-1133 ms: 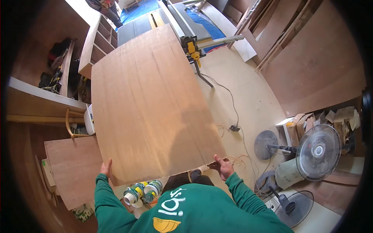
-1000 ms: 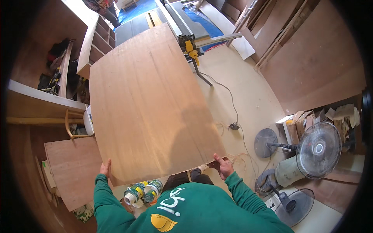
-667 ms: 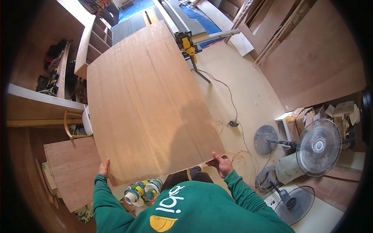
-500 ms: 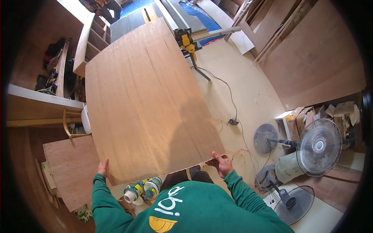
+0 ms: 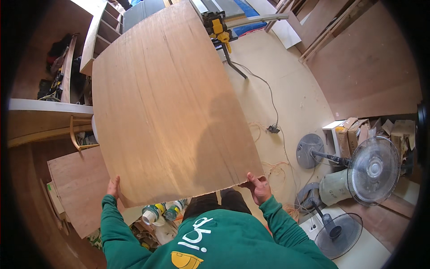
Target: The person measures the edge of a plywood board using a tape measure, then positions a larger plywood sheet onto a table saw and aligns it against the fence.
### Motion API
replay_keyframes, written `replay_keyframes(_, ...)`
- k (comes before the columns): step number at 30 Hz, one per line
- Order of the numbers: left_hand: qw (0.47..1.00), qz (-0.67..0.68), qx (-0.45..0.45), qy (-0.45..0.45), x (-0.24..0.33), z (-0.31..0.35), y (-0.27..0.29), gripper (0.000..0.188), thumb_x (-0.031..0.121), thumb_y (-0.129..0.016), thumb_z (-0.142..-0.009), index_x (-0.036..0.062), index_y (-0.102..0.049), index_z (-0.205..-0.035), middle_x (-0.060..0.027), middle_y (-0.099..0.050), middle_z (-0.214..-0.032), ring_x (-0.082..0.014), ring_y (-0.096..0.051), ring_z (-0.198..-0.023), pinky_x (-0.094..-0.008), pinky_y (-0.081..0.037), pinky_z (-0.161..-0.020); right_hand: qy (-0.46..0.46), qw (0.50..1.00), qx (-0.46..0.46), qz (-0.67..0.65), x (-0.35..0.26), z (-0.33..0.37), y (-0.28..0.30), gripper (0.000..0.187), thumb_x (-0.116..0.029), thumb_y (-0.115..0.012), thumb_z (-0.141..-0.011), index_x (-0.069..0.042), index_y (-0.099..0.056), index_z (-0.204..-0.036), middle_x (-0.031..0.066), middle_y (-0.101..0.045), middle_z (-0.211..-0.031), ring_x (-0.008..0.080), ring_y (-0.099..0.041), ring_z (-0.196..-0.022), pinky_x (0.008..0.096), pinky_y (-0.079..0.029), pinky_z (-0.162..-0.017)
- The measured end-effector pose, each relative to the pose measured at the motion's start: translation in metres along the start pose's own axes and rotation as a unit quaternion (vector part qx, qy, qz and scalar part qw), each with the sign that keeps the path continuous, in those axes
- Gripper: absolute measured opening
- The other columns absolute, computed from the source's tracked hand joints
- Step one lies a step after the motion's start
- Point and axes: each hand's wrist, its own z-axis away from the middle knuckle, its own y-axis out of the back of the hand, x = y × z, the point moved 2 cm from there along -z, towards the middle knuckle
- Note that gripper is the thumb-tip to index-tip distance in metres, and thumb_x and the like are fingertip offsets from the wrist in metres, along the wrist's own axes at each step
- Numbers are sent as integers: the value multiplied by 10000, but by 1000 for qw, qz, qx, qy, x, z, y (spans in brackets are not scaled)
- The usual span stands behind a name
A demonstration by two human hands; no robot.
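A large plywood sheet (image 5: 165,103) stretches away from me, its far end over a grey saw table (image 5: 144,14). My left hand (image 5: 113,187) is closed on the sheet's left edge close to the near corner. At the near right corner, my right hand (image 5: 259,188) grips the edge with the thumb on top; its fingers are partly hidden underneath. Beside the sheet's far right edge sits a black and yellow saw part (image 5: 219,31). My shadow falls across the right half of the wood.
Two fans, a larger one (image 5: 373,168) and a smaller one (image 5: 337,235), stand at the right. A cable (image 5: 272,98) runs along the floor. Another board (image 5: 80,188) lies at the left, with paint-type cans (image 5: 152,214) near my legs. Boards (image 5: 371,67) lean at the right wall.
The view has shifted, with the saw table and far end of the sheet now higher in the picture. Both hands keep their grip on the plywood sheet.
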Motion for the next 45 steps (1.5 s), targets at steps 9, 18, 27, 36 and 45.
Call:
replay_keyframes(9, 999, -37, 19, 3, 12, 13, -12, 883, 631, -664, -906, 1, -430, -1479, -151, -523, -1456, -274, -500, -1323, -407, -413, -1101, -5, 999, 20, -41, -2, -4, 4, 169, -153, -723, -955, -30, -638, -876, 99, -687, -863, 262, -718, -835, 464, -624, -781)
replay_keyframes(18, 989, -136, 53, 9, 16, 16, -11, 934, 672, -673, -875, -20, -442, -1458, -152, -543, -1436, -280, -501, -1320, -422, -404, -1099, -8, 1000, -15, -12, -6, -2, 1, 107, -187, -654, -1000, -85, -685, -993, 38, -684, -863, 244, -712, -822, 501, -601, -796)
replay_keyframes(27, 990, -126, 28, -62, 4, 7, -8, 848, 631, -674, -900, -19, -488, -1411, -140, -604, -1365, -259, -560, -1257, -380, -437, -1070, -42, 999, 7, 1, -12, 2, -6, 209, -210, -665, -992, -3, -697, -996, 145, -740, -933, 299, -738, -814, 453, -610, -777)
replay_keyframes(36, 982, -177, 57, -28, -1, 5, -3, 846, 636, -706, -865, -2, -516, -1388, -163, -633, -1338, -276, -594, -1242, -384, -454, -1058, -87, 995, 45, 9, -12, 4, -2, 229, -242, -697, -969, -12, -693, -963, 155, -735, -873, 323, -737, -788, 471, -601, -770)
replay_keyframes(45, 994, -105, 25, -22, 10, 13, -11, 820, 579, -718, -884, -12, -479, -1400, -164, -632, -1326, -273, -602, -1226, -397, -467, -1046, -127, 988, 79, 35, -12, 1, 13, 312, -294, -694, -973, 6, -660, -894, 177, -695, -864, 377, -716, -847, 518, -586, -776)
